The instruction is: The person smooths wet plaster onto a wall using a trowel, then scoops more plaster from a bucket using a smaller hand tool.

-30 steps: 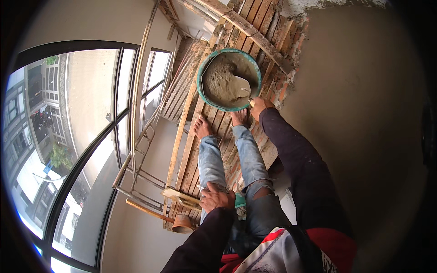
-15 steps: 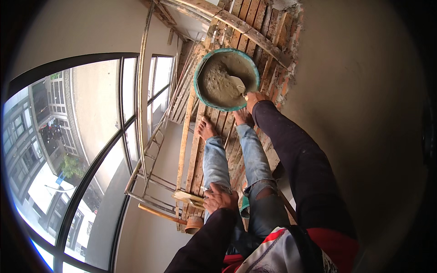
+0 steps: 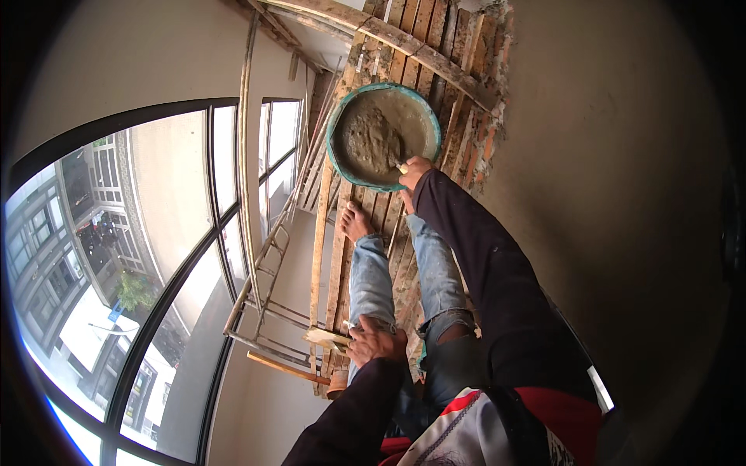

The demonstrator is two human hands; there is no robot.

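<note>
My right hand [image 3: 416, 171] is closed round the handle of a trowel [image 3: 402, 167] at the near right rim of a round teal tub [image 3: 329, 140]. Wet grey-brown mortar [image 3: 371, 140] fills much of the tub, heaped in its middle, and the trowel's blade is mostly hidden in it. By my left knee, my left hand [image 3: 376, 342] is closed at the edge of a flat wooden float [image 3: 326, 337]. How its fingers grip the float is partly hidden.
I am on a scaffold of mortar-stained planks [image 3: 334, 287], with bare feet near the tub. A long timber [image 3: 420, 53] crosses beyond it. A plastered wall [image 3: 606, 194] rises at right; bamboo poles [image 3: 247, 155] and windows [image 3: 175, 264] stand at left. An orange pot [image 3: 337, 382] sits below the float.
The trowel's blade, which lay visible on the mortar, has sunk into it. My right hand has shifted slightly left and inward over the rim. My left hand stays by the knee.
</note>
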